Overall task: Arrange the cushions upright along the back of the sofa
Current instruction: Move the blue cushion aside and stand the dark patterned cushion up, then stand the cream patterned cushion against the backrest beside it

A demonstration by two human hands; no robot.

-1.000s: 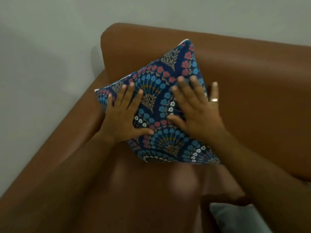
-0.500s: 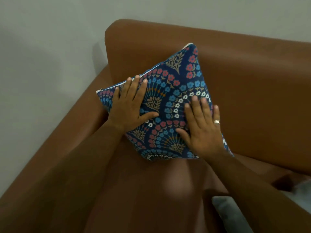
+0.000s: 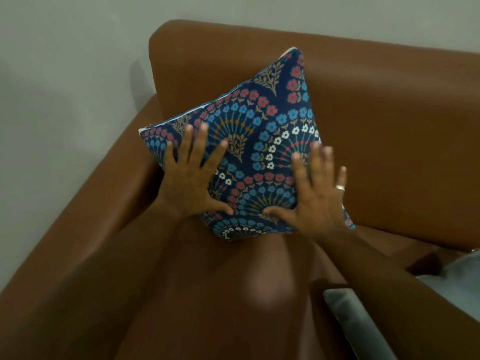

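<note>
The navy floral cushion (image 3: 262, 141) stands propped in the sofa's (image 3: 389, 131) left rear corner, tilted so 1 corner points up against the backrest and another reaches toward the left armrest. Both palms lie flat on its face, fingers spread and gripping nothing — the left hand (image 3: 191, 178) near the armrest-side corner, the ringed right hand (image 3: 315, 197) at the lower right edge. A grey cushion (image 3: 355, 323) lies on the seat near its front right edge.

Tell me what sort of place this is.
Probably a home living room: a brown leather sofa set against a plain wall, a patterned cushion in its corner, and a grey cushion on the seat.
</note>
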